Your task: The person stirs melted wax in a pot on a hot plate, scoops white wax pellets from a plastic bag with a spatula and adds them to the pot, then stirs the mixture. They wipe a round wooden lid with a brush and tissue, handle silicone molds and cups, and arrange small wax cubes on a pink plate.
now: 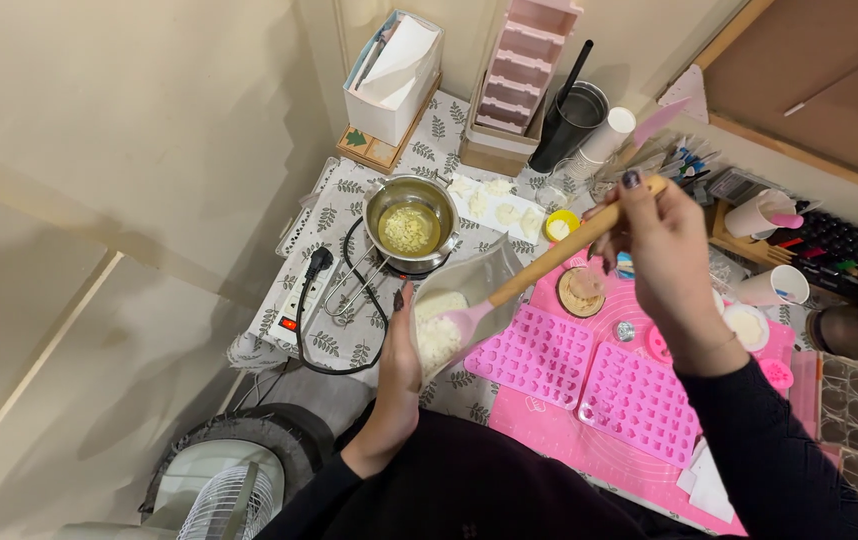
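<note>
Head view. My left hand grips an open pouch of white flakes, tilted at frame centre; my right hand clasps a pink spatula, blade inside to scoop. A steel saucepan sits at upper centre, pink silicone moulds at lower right.

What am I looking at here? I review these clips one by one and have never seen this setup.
There is no machine: a person wears a camera on the head, looking down at their own two bare hands. The left hand holds an open bag of white flakes. The right hand holds a wooden-handled spatula with its pink blade in the bag. On the table a pot of yellowish flakes sits on a small hotplate. Two pink moulds lie on a pink mat.
</note>
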